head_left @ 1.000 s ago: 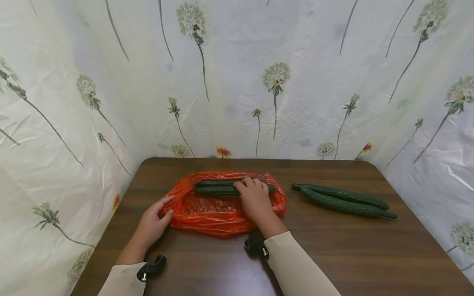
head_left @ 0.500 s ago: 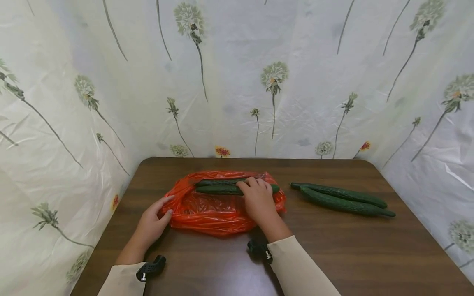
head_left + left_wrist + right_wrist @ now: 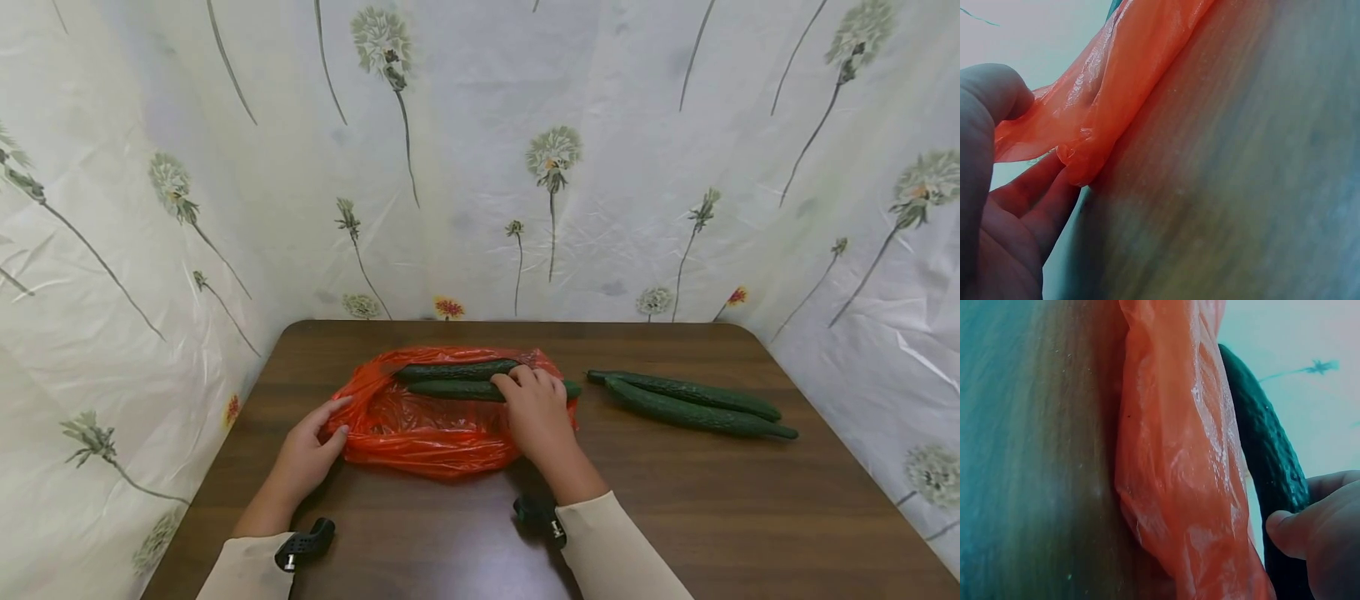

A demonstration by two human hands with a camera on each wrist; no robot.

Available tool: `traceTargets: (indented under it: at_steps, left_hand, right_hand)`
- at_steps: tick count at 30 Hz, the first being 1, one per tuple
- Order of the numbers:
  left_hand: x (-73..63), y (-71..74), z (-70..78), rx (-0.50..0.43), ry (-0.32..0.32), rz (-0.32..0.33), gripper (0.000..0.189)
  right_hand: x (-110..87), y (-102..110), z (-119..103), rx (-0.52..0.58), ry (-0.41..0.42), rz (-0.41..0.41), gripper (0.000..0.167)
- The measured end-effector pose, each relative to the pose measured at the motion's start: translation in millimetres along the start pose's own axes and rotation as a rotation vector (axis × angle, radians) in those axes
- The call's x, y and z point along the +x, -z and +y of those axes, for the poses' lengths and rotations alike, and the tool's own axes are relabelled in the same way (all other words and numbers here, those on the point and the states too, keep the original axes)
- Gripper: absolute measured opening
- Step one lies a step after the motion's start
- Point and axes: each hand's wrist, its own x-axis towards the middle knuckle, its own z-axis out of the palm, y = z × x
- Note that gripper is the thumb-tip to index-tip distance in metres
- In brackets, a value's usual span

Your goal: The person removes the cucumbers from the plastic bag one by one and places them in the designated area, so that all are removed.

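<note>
Left hand [image 3: 307,450]: fingers pinching red bag [image 3: 442,457] — left end
Right hand [image 3: 540,418]: grasping near cucumber [image 3: 457,390] — right part
Far cucumber [image 3: 453,371]: inside bag
Table [image 3: 675,492]: 2 more cucumbers [image 3: 697,411], side by side, right of bag

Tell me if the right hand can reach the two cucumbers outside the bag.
Likely yes: nothing visible blocks the right hand from the outside pair, once it releases the cucumber it grips.

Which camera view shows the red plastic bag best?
The head view: nearly the whole red plastic bag, including its opening, is visible. The left wrist view shows only the end the left hand pinches; the right wrist view, one side.
</note>
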Motion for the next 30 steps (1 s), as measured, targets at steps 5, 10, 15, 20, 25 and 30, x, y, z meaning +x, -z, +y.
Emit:
traceTargets:
  at_steps: [5,10,15,20,25,30]
  left_hand:
    - [-0.1,0.6,1.8,0.002,0.009,-0.008,0.047]
    - [-0.6,0.9,3.2,0.003,0.018,-0.012,0.047]
    - [-0.8,0.5,3.9,-0.001,0.022,-0.014,0.047]
    - [-0.4,0.1,3.1,0.0,0.02,-0.015,0.047]
    - [-0.7,0.6,2.9,-0.002,0.023,-0.017,0.047]
    - [-0.1,1.8,2.9,-0.006,0.012,-0.014,0.047]
  right_hand:
    - [-5.7,3.2,2.8,-0.014,-0.007,-0.013,0.05]
    - [-10.0,4.7,6.1,-0.019,-0.015,-0.012,0.05]
    - [-13.1,5.2,11.1,-0.008,-0.026,-0.003,0.048]
    - [-17.1,5.8,16.4,0.008,-0.049,0.005,0.044]
    - [-21.2,6.7,20.7,0.027,-0.073,0.019,0.043]
    - [-24.0,7.6,25.8,0.026,-0.084,0.046,0.044]
